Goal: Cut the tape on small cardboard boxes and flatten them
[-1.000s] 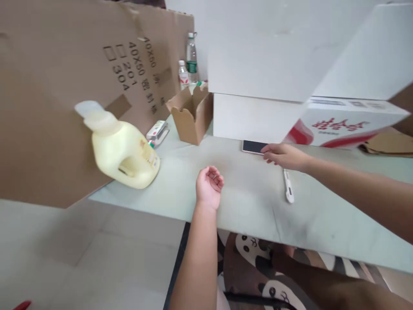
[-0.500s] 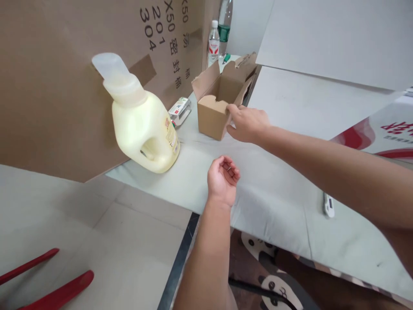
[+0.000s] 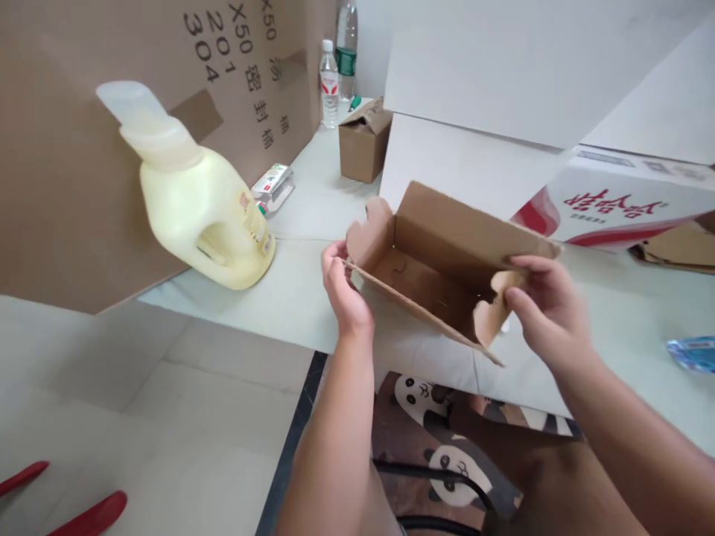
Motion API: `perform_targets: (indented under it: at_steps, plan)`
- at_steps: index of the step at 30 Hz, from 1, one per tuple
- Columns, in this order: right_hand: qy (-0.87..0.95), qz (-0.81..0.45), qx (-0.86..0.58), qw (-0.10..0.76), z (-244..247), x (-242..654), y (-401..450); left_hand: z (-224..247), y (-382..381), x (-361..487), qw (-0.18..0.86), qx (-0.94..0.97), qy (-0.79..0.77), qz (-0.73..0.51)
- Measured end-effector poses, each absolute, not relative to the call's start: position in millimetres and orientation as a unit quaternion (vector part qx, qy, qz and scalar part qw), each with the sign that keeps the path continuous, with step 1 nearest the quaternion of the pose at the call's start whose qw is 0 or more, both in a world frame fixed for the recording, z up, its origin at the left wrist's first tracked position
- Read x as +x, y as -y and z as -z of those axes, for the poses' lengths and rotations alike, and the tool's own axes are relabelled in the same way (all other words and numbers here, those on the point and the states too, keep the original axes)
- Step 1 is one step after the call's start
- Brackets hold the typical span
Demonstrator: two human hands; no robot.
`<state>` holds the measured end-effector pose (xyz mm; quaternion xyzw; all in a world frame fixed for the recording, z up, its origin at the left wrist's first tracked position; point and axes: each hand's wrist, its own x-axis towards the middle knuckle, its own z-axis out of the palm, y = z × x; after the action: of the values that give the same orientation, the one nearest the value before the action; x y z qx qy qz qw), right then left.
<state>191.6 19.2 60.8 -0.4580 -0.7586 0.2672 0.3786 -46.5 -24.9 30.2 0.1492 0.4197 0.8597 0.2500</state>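
An open-topped cardboard box (image 3: 469,231) is held between my two hands near the table's front edge, tilted so that its inside shows; I see nothing in it but small marks on the bottom. My left hand (image 3: 345,292) closes on its left end, beside a torn-edged flap (image 3: 371,232). At the right end, my right hand (image 3: 544,301) grips the box by another notched flap (image 3: 494,309), thumb in front. Whether the box's underside touches the table cannot be made out.
A yellow detergent jug (image 3: 195,216) stands at left before a large carton (image 3: 112,45). Behind are a small cardboard box (image 3: 364,149), two bottles (image 3: 329,89) and a clear package (image 3: 273,186). A red-and-white carton (image 3: 614,201) and blue packet (image 3: 693,353) are at right.
The open box has come off its spot at the back, nearer to me and rightward, uncovering a smaller box behind. My left hand has joined the right on it. The view has shifted right.
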Motion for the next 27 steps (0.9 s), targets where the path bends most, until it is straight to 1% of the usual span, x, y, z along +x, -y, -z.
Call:
perform_targets:
  at_steps: [3,4,7,9,12,15,18,20,22,24,25,27]
  plan:
    - [0.707,-0.335,-0.424,0.457,-26.9,218.2,-6.3,-32.1,19.5,-25.1,0.324,0.279,-0.392,-0.815]
    - [0.691,-0.357,-0.413,0.474,-18.5,222.0,-3.6,-32.2,17.0,-19.3,0.328,0.308,-0.396,-0.801]
    - [0.647,-0.400,-0.414,0.501,-4.8,227.0,-0.2,-28.4,7.7,-7.7,0.290,0.353,-0.431,-0.778]
    - [0.646,-0.399,-0.415,0.501,-1.0,230.8,-2.6,-23.6,1.0,-4.2,0.271,0.362,-0.466,-0.760]
    - [0.682,-0.365,-0.384,0.505,3.0,238.4,-8.9,-17.2,-7.6,-2.9,0.242,0.378,-0.526,-0.722]
    - [0.696,-0.347,-0.370,0.508,3.2,243.7,-10.5,-15.3,-12.7,-3.2,0.189,0.438,-0.558,-0.680]
    - [0.699,-0.353,-0.383,0.490,-0.2,245.1,-6.6,-17.3,-15.0,-2.6,0.151,0.486,-0.583,-0.633]
    - [0.691,-0.370,-0.375,0.495,-0.8,245.1,-4.1,-18.9,-15.7,-2.8,0.137,0.484,-0.604,-0.618]
    - [0.661,-0.400,-0.361,0.523,1.4,245.0,-3.6,-19.7,-15.6,-5.3,0.135,0.466,-0.616,-0.620]
    - [0.621,-0.428,-0.377,0.538,5.6,245.2,-4.9,-20.1,-14.1,-11.2,0.147,0.442,-0.618,-0.633]
    - [0.603,-0.436,-0.403,0.533,7.6,245.3,-6.0,-20.3,-12.7,-15.3,0.160,0.422,-0.617,-0.645]
    - [0.583,-0.456,-0.460,0.491,10.3,245.1,-7.8,-21.5,-8.4,-24.6,0.184,0.353,-0.615,-0.681]
